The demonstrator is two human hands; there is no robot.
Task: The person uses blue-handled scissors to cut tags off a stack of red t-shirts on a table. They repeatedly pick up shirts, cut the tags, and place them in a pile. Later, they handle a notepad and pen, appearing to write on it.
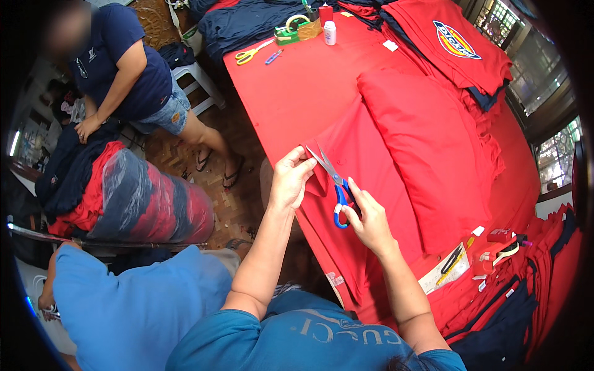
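Note:
My left hand [289, 178] pinches the edge of a red garment [380, 185] between thumb and fingertips, lifting it a little off the red-topped table [272, 102]. A pair of scissors [341, 196] with blue handles is in my right hand [373, 221], with thumb and fingers at the loops. Its blades are slightly parted and point up and left, with the tips beside my left fingertips. Whether the blades touch the cloth I cannot tell. Right of the hands, a thick folded red stack [427, 154] lies on the table.
At the table's far end are yellow-handled scissors [245, 57], a blue cutter [273, 57], a green tape dispenser [287, 37] and a white bottle [330, 33]. Printed red shirts [427, 18] lie far right. Left are a plastic-wrapped bundle [154, 198], a standing person [117, 62] and someone in blue [136, 297].

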